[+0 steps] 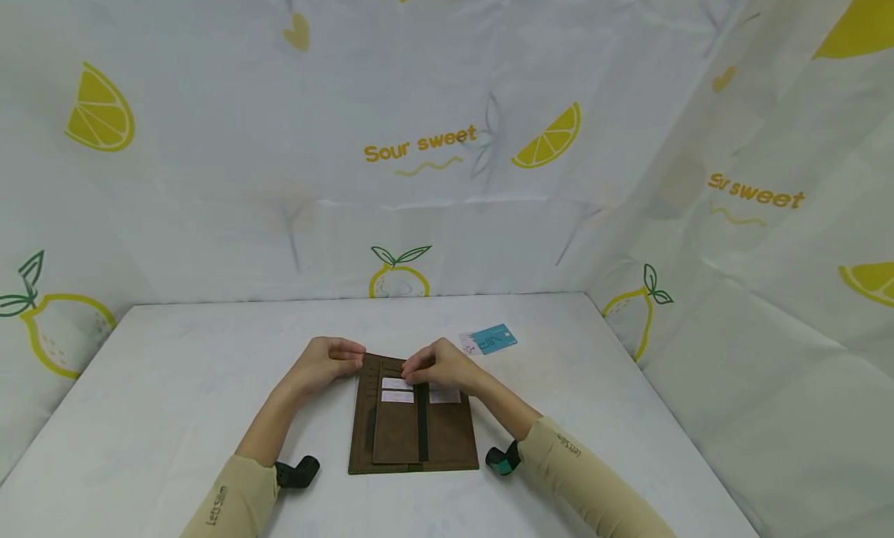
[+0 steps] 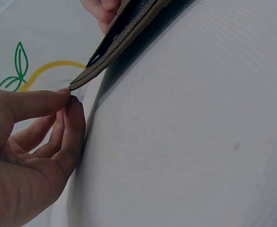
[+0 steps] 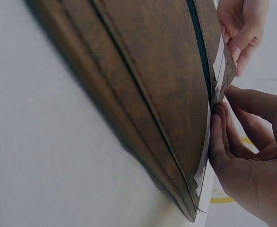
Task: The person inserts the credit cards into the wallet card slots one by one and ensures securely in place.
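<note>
A brown leather wallet [image 1: 398,433] lies spread on the table, with a smaller inner panel, a dark elastic band [image 1: 422,425] and white cards [image 1: 397,397] in its slots. My left hand [image 1: 323,365] pinches the wallet's far left corner between thumb and fingers. In the left wrist view that corner of the wallet [image 2: 98,66] is raised off the table. My right hand [image 1: 447,366] pinches the top edge of the inner panel beside the band. The right wrist view shows the right hand's thumb and fingertips [image 3: 216,123] on either side of that edge; cannot tell whether a card is between them too.
A blue and white card [image 1: 493,339] lies on the white table [image 1: 580,414] beyond my right hand. White cloth with lemon prints [image 1: 279,212] hangs behind the table and along its right side. Dark wrist cameras [image 1: 298,472] sit near both sleeves, beside the wallet.
</note>
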### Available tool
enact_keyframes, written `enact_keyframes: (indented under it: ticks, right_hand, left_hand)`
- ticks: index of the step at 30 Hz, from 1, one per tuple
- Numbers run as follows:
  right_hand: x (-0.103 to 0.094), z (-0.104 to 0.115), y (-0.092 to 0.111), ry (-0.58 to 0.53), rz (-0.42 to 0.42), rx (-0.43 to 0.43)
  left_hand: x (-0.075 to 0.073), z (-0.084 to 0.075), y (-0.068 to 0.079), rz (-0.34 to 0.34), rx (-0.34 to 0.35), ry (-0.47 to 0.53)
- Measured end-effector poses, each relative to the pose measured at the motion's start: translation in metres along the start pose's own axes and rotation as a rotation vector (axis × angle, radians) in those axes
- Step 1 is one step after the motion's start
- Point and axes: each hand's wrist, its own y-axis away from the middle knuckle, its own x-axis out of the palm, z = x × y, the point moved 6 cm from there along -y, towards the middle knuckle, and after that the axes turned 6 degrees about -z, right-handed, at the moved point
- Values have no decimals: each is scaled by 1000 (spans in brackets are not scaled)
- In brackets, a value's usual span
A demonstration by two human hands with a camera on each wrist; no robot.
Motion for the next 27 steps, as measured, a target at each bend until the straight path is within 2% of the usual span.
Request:
enact_keyframes:
  ticks: [8, 13, 18, 27]
  right_hand:
    - [0, -4, 2, -26, -12, 26]
    - [-8, -2, 6, -51, -22, 10]
    - [-31, -8, 10, -99, -83, 25]
    - [-84, -39, 19, -82, -312, 107]
  left_hand:
    - [0, 2, 1, -3, -7, -1]
    - [0, 3, 1, 0, 1, -5]
    - [1, 4, 0, 4, 10, -6]
    - [0, 4, -2, 3, 16, -16]
